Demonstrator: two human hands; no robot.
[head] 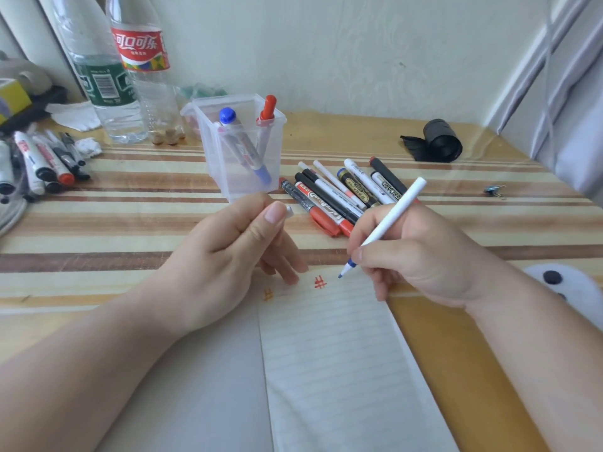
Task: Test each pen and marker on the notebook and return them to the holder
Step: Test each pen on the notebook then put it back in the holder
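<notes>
Your right hand [421, 262] grips the white pen [391, 220] in a writing hold, blue tip just above the notebook [342, 353] at lower centre, beside the red mark [320, 283]. Your left hand [228, 249] pinches what looks like its cap [289, 211], likely ready for recapping, with the free fingers steadying the page. The clear holder [241, 177] sits upper centre with two markers [246, 150] in it.

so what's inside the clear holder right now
Two markers lean inside the clear holder: a blue-capped marker and a red-capped marker. The left hand covers its bottom front edge.
</notes>
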